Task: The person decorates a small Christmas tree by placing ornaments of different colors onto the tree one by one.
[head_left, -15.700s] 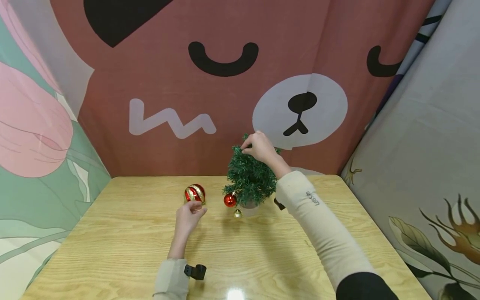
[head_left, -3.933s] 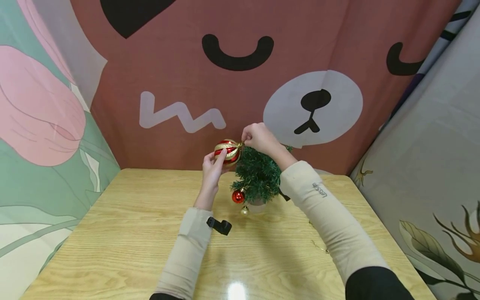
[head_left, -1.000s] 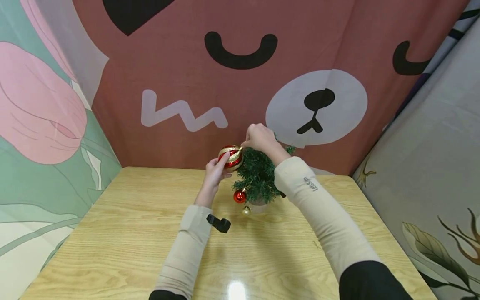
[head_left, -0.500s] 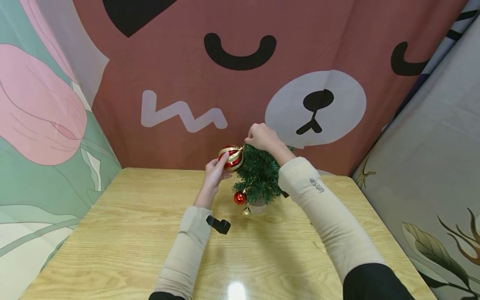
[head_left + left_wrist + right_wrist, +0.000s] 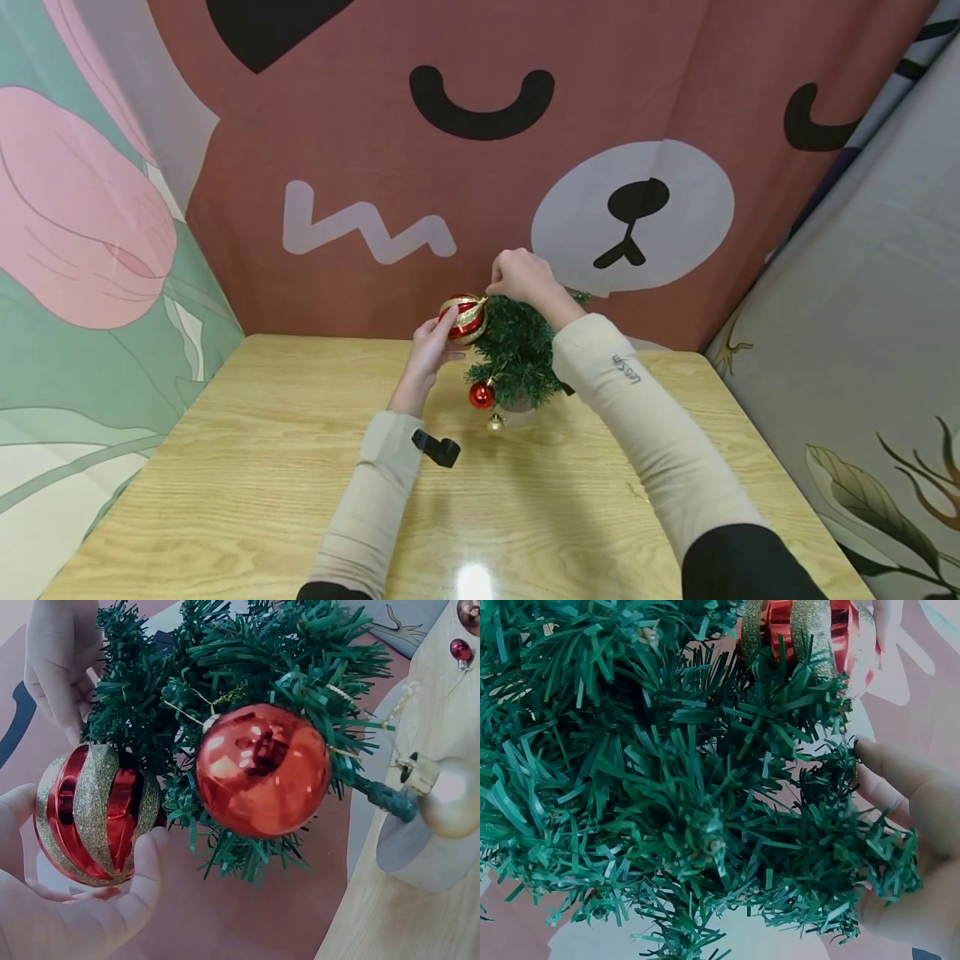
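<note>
My left hand (image 5: 427, 352) grips a large red and gold striped Christmas bauble (image 5: 472, 316) at the left side of a small artificial Christmas tree (image 5: 519, 350). In the left wrist view its thumb and fingers cup the bauble (image 5: 91, 814) from below. Above it, my right hand (image 5: 525, 277) bends down beside the gold cap, thumb and forefinger pinched at the hanging loop by a branch tip (image 5: 832, 776). Green needles partly hide those fingertips. Lower on the tree hang a shiny red bauble (image 5: 482, 395) and a small gold bauble (image 5: 496, 423).
The tree stands in a pale pot (image 5: 519, 414) near the back of a wooden table (image 5: 300, 467). A fabric backdrop (image 5: 360, 300) rises behind. Small baubles (image 5: 461, 651) lie on the table to the right, and a thin gold cord (image 5: 637, 492) lies near the right sleeve.
The striped bauble, on the table in the oldest frame, is now held up against the tree by my left hand. Over the last second it has sunk slightly; my right hand shifts only slightly.
</note>
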`<state>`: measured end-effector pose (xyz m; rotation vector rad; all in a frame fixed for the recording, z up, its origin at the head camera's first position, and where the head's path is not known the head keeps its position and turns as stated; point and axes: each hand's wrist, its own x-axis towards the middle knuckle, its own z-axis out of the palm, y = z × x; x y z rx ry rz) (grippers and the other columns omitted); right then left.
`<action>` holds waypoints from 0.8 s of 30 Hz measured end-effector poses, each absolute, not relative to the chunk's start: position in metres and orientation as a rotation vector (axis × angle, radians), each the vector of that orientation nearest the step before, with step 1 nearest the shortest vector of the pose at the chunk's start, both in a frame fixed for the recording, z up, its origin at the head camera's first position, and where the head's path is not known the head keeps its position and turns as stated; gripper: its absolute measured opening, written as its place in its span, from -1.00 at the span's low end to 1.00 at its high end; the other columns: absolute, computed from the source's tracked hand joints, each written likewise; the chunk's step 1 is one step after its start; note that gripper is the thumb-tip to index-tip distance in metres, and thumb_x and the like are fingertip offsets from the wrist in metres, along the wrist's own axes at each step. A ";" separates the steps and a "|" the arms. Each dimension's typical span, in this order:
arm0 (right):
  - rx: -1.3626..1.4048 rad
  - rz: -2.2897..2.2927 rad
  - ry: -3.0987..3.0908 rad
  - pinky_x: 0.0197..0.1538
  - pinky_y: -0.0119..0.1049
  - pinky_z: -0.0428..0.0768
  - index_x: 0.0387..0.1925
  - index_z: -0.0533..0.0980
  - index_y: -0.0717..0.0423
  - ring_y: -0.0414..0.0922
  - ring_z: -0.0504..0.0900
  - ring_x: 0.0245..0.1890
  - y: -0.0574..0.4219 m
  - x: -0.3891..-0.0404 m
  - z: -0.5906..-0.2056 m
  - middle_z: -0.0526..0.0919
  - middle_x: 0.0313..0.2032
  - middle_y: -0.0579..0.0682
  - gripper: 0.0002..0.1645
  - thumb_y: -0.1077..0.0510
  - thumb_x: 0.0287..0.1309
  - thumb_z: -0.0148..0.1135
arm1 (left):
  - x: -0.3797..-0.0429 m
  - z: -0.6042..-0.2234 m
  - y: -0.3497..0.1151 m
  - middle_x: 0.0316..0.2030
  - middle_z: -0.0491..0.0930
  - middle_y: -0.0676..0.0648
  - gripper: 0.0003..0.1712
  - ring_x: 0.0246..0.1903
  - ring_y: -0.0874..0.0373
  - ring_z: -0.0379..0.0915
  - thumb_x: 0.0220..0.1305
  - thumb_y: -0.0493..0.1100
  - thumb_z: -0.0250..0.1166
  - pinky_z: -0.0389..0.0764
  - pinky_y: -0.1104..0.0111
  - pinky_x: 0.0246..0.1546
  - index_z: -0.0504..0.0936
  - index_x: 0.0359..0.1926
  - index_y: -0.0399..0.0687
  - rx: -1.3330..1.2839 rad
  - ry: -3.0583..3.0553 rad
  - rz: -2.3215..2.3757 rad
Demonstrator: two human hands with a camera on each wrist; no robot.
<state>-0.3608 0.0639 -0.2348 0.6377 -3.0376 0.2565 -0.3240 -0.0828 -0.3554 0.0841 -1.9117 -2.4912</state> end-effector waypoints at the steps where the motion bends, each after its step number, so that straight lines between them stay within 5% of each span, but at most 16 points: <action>1: 0.630 0.257 -3.037 -0.67 -0.38 0.18 -0.70 0.45 0.10 -0.22 0.18 -0.77 0.064 -0.361 -0.235 0.25 -0.81 -0.11 -0.65 0.01 0.08 0.21 | -0.324 -0.356 -0.083 -0.48 0.56 -0.07 -0.40 -0.60 0.17 0.54 0.23 0.10 0.09 0.58 0.25 -0.38 0.37 0.06 -0.34 0.077 -1.914 -2.498; 7: 0.605 0.248 -3.026 -0.58 -0.35 0.36 -0.56 0.55 0.05 -0.18 0.42 -0.60 0.062 -0.363 -0.238 0.55 -0.56 -0.09 -0.79 0.04 0.06 0.24 | -0.324 -0.358 -0.082 -0.45 0.54 -0.10 -0.41 -0.61 0.17 0.53 0.24 0.08 0.09 0.58 0.23 -0.34 0.36 0.05 -0.36 0.059 -1.890 -2.501; 13: 0.589 0.236 -3.044 -0.44 -0.27 0.47 -0.40 0.55 0.07 -0.14 0.50 -0.42 0.061 -0.363 -0.237 0.58 -0.33 -0.06 -0.82 0.03 0.06 0.24 | -0.324 -0.359 -0.081 -0.47 0.56 -0.10 -0.44 -0.61 0.17 0.54 0.23 0.07 0.11 0.57 0.17 -0.32 0.38 0.01 -0.34 0.079 -1.901 -2.467; 24: 0.725 0.355 -3.013 -0.57 -0.34 0.28 -0.34 0.63 0.08 -0.19 0.34 -0.67 0.068 -0.361 -0.236 0.61 -0.44 -0.03 -0.79 0.09 0.18 0.11 | -0.326 -0.365 -0.084 -0.28 0.55 -0.23 -0.41 -0.48 0.07 0.57 0.28 0.09 0.03 0.49 0.06 -0.17 0.31 0.13 -0.29 0.094 -1.933 -2.500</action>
